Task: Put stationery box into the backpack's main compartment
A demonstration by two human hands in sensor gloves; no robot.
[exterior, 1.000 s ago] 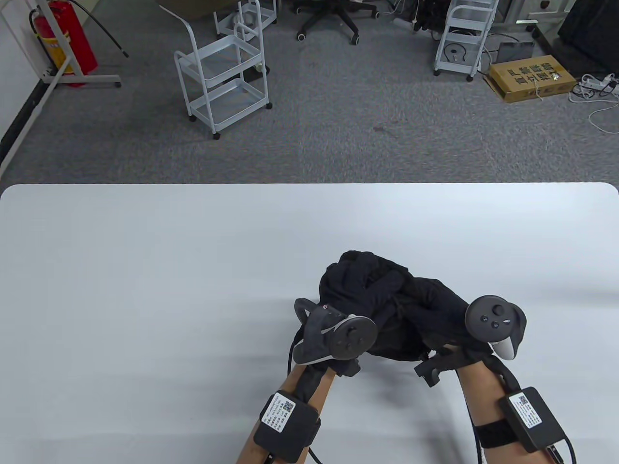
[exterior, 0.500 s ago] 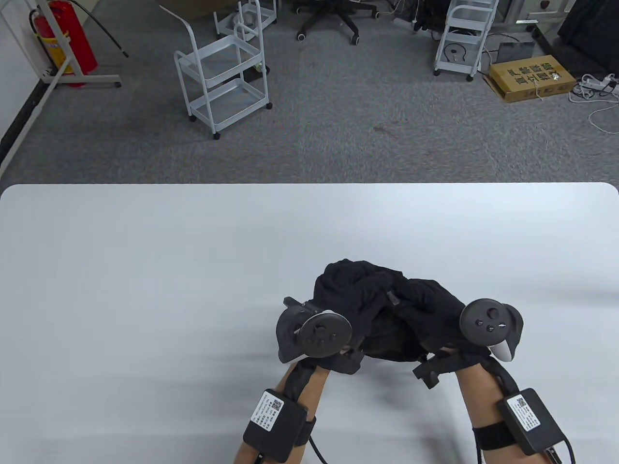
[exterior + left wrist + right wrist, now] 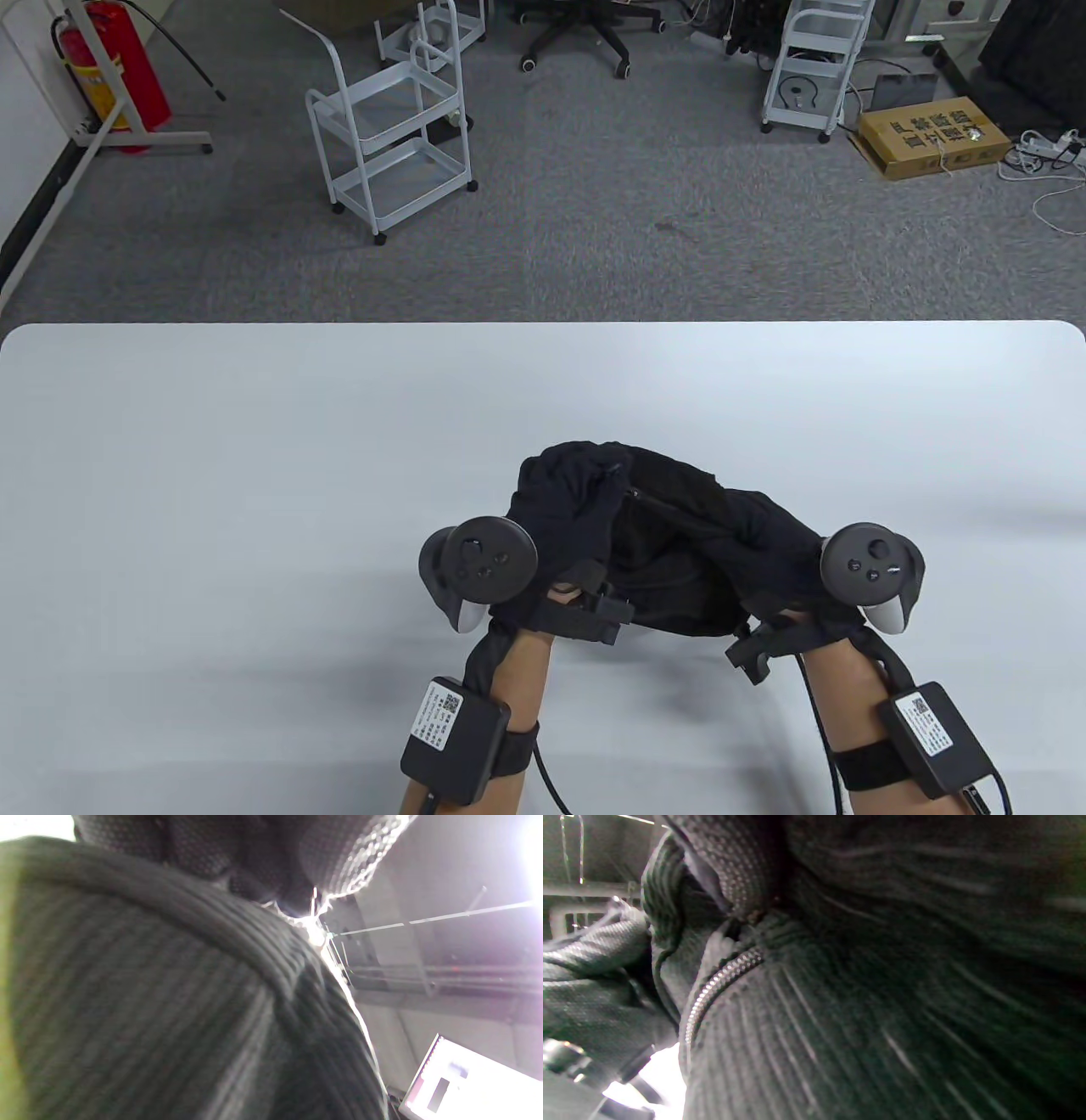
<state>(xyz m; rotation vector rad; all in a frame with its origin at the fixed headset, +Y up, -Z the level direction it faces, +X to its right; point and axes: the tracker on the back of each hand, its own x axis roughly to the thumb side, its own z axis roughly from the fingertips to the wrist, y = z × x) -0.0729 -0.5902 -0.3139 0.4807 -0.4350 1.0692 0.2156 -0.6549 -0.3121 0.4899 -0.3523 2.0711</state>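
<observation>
A small black fabric backpack (image 3: 670,552) lies on the white table (image 3: 254,475) near the front middle. My left hand (image 3: 585,492) grips its left top fabric, with the tracker turned out to the left. My right hand (image 3: 734,522) holds its right side. In the left wrist view my gloved fingers (image 3: 237,853) curl over a ribbed fold of the backpack (image 3: 148,1005). In the right wrist view my fingers (image 3: 734,861) grip fabric beside the zipper (image 3: 721,980), which looks parted there. No stationery box shows in any view.
The table's far edge (image 3: 543,323) runs across the middle of the table view, with grey carpet beyond. White trolleys (image 3: 390,127) and a cardboard box (image 3: 933,136) stand on the floor, far from the hands.
My left hand has moved left and rolled over, so its tracker now faces up at the left. The backpack's top has spread wider toward the left. The right hand has barely moved.
</observation>
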